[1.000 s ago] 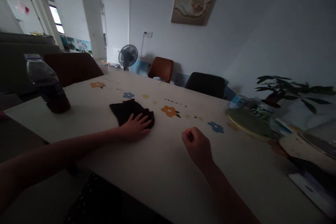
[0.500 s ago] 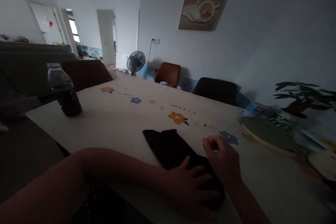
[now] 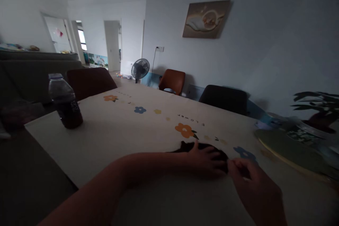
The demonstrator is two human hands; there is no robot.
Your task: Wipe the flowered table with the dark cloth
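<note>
A piece of black cloth lies on the table, mostly covered by my left forearm and hand. My left hand rests flat on it with the fingers spread. Just to the right, my right hand is closed in a pinch, its fingertips at the cloth's right edge beside my left fingertips. Whether the pinch grips the cloth or something tiny cannot be made out in the dim light.
The pale tablecloth has printed flowers. A bottle of dark liquid stands at the left. At the right are a green round board and a potted plant. Chairs, including an orange one, line the far side.
The cloth and my left hand have moved farther from me, and less of the cloth shows. My right hand has shifted right and lower in view, its fingertips now at the cloth's edge.
</note>
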